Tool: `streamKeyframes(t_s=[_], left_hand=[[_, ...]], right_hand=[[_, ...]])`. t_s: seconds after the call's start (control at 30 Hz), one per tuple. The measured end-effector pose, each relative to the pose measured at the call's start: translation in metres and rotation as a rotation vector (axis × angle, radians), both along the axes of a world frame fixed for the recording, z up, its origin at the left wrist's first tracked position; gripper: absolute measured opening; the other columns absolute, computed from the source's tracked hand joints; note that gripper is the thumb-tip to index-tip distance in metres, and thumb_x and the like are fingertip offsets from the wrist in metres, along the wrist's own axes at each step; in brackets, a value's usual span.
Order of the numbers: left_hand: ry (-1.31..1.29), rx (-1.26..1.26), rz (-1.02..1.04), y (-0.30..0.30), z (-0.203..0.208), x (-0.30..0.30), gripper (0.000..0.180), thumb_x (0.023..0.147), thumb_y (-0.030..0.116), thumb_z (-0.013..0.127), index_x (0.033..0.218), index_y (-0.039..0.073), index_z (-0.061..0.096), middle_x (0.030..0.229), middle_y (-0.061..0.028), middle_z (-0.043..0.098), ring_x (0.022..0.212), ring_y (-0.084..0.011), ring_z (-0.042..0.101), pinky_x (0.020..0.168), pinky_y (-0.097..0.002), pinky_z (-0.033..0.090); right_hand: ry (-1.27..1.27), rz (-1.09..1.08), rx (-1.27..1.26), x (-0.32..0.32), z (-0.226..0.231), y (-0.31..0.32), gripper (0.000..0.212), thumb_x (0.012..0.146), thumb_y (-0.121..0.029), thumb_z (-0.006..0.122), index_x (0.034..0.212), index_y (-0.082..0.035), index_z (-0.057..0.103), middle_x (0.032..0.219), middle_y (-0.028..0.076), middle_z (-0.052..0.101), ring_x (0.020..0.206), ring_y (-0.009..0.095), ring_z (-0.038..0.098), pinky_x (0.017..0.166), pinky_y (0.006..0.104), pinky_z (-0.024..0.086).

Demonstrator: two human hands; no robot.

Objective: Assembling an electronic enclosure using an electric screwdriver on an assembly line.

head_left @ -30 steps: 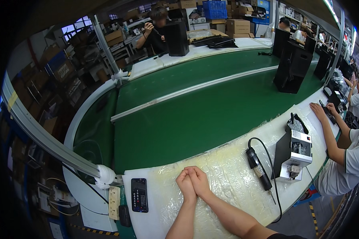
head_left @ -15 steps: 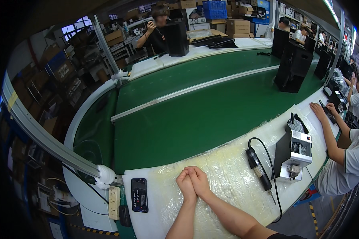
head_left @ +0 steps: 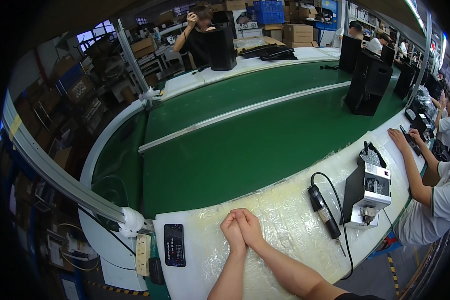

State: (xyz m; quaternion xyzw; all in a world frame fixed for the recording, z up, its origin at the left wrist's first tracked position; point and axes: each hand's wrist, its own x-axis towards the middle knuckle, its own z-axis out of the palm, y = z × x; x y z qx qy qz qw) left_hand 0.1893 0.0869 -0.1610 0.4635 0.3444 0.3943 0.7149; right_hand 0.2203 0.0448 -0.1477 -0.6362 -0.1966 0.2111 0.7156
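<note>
My left hand [head_left: 231, 234] and my right hand [head_left: 250, 230] rest pressed together on the plastic-covered worktop [head_left: 280, 220]. Both are closed, fingers curled in against each other, and no object shows in them. To their left a dark smartphone [head_left: 174, 245] lies flat with its screen lit. Off to the right is a black electric screwdriver [head_left: 324, 212], its cable looped around it and its bit pointing toward the near edge. Beside that tool stands a white and black screw dispenser [head_left: 375, 195], with a black tray of small screws [head_left: 371, 157] behind it.
A green conveyor belt [head_left: 225, 155] runs beyond the worktop, split by a pale rail [head_left: 245, 111]. Tall black cabinets [head_left: 368, 85] stand on it at far right. A power strip [head_left: 143, 255] sits by the metal post at left. A co-worker's arms [head_left: 410, 162] reach in from the right.
My hands have not moved. Across the belt, a person behind a black cabinet has lifted a hand higher and shifted slightly.
</note>
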Motion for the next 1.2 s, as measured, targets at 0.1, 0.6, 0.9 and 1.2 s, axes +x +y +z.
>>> streamKeyframes(t_s=[0.1,0.6,0.9,1.2], left_hand=[[-0.001,-0.009,-0.001,-0.0004,0.0019,-0.0006,0.02,0.088,0.0,0.051,0.072,-0.001,0.063,0.069,-0.0021,0.06,0.061,-0.0088,0.052,0.056,-0.0238,0.043],[-0.002,0.001,-0.003,-0.0004,0.0026,-0.001,0.02,0.088,-0.001,0.052,0.072,-0.001,0.064,0.07,-0.0017,0.061,0.063,-0.0087,0.052,0.058,-0.0241,0.043],[0.006,0.015,-0.001,0.0001,0.0006,0.0003,0.019,0.088,0.002,0.052,0.073,-0.001,0.063,0.069,-0.0028,0.06,0.06,-0.0097,0.052,0.054,-0.0242,0.043],[0.001,0.02,0.0,0.0005,-0.0016,-0.0002,0.019,0.088,0.002,0.052,0.074,-0.002,0.063,0.069,-0.0031,0.06,0.06,-0.0099,0.052,0.054,-0.0243,0.043]], right_hand=[[0.002,0.003,-0.002,-0.0004,0.0007,-0.0003,0.028,0.099,-0.023,0.052,0.105,0.001,0.067,0.092,0.015,0.07,0.085,0.02,0.065,0.078,0.0306,0.05],[-0.006,0.003,-0.004,-0.0001,0.0001,0.0001,0.028,0.099,-0.023,0.051,0.106,0.001,0.066,0.093,0.015,0.07,0.087,0.021,0.065,0.079,0.0307,0.05],[-0.002,0.002,-0.003,0.0002,0.0019,-0.0007,0.028,0.099,-0.023,0.052,0.105,0.001,0.066,0.092,0.015,0.07,0.086,0.021,0.065,0.079,0.0308,0.05],[-0.002,0.006,-0.001,0.0,-0.0005,-0.0004,0.028,0.099,-0.023,0.052,0.105,0.001,0.066,0.095,0.015,0.07,0.088,0.021,0.065,0.081,0.0307,0.05]])
